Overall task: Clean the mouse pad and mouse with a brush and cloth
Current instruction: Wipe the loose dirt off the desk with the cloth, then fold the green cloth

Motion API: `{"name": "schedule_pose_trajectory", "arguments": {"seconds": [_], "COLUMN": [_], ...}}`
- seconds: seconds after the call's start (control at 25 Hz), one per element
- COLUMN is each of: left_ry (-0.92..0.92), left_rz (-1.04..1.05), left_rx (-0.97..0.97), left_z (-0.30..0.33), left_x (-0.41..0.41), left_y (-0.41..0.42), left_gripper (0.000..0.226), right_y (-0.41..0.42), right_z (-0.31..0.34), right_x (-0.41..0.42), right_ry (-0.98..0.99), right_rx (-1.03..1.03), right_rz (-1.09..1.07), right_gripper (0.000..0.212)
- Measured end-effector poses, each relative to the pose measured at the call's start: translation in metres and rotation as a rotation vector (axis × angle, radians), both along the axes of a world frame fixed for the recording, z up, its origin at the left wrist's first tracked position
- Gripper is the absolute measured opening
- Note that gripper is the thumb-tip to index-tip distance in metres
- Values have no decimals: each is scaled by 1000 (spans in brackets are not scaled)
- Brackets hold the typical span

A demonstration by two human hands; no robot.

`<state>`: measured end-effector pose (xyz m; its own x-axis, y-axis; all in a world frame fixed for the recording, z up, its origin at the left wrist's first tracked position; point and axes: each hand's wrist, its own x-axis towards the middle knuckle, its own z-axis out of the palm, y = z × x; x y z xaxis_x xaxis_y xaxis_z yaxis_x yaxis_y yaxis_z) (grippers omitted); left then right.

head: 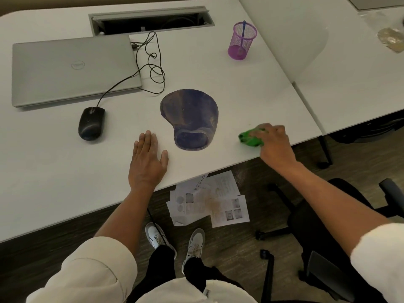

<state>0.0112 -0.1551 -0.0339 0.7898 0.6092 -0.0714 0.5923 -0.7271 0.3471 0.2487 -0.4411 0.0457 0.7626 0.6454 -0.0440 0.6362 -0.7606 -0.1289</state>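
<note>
Right hand is gripping a crumpled green cloth at right of the frame; left hand is lying flat, fingers straight, on the white bench beside the stained blue mouse pad.

mouse pad: blue, stained, flat | mouse: black, left | cloth: green, bunched, right

Your right hand covers most of the crumpled green cloth, and its fingers are blurred. The thin blue tool in the far purple mesh cup is too small to identify.
</note>
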Motion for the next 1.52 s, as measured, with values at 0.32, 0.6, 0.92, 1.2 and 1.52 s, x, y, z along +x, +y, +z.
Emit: {"name": "schedule_pose_trajectory", "arguments": {"seconds": [0.32,0.6,0.92,1.2,1.52], "left_ry": [-21,-37,-457,-391,-401], "left_rz": [-10,-60,181,136,124], "left_rx": [-19,-94,-1015,-1568,-1637], "left_z": [0,15,101,126,123], "left_x": [0,-3,28,48,97], "left_y": [2,-4,-49,-11,-5], "left_gripper": [71,71,36,54,60], "right_y": [1,3,96,129,123], "right_z": [-30,-7,41,59,68], "right_x": [-78,-108,-110,-95,-63], "right_ry": [1,453,1180,1147,935], "right_rx": [8,568,1370,1299,1162], "right_rz": [-15,-269,-695,-581,-577], "right_gripper": [56,52,27,31,33]}}
